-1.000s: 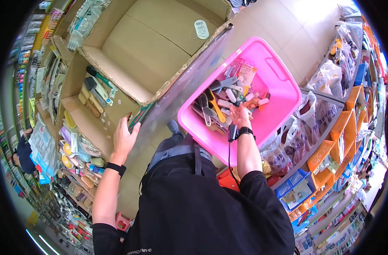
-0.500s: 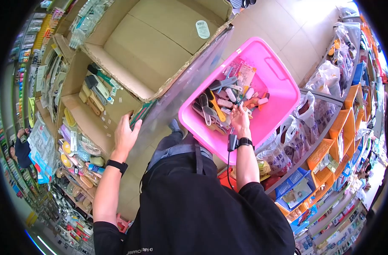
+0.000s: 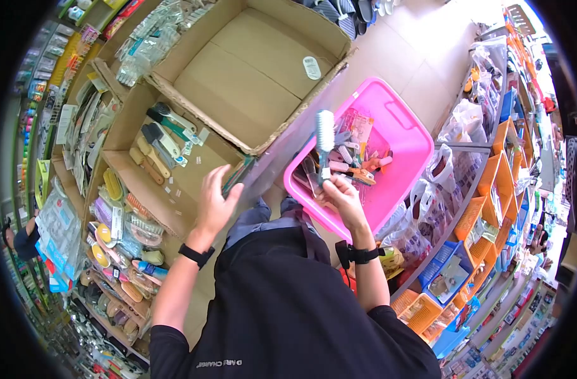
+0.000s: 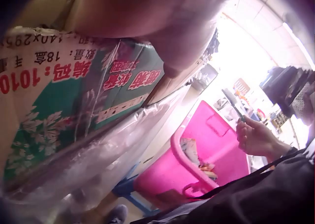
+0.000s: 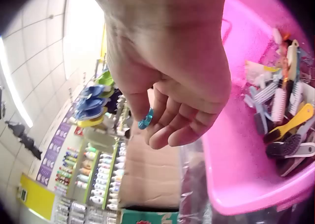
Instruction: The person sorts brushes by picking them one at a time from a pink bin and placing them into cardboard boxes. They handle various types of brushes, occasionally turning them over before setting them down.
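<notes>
A brush with pale bristles is raised above the pink bin. My right hand pinches its handle between thumb and fingers; in the right wrist view only a shiny teal handle end shows, the rest hidden behind the hand. Brushes in several colours lie heaped in the bin, among them a yellow-handled brush. At the near edge of the cardboard box is my left hand, thumb and fingers spread and holding nothing. Several brushes lie inside that box.
A larger cardboard box with a white tag stands beyond. To the left are bins of packaged brushes. Hanging plastic bags and orange baskets line the right side. Another person is at the far left.
My right hand has come up out of the heap with the brush and now holds it upright above the bin. The head view has shifted; my left hand stays at the box edge.
</notes>
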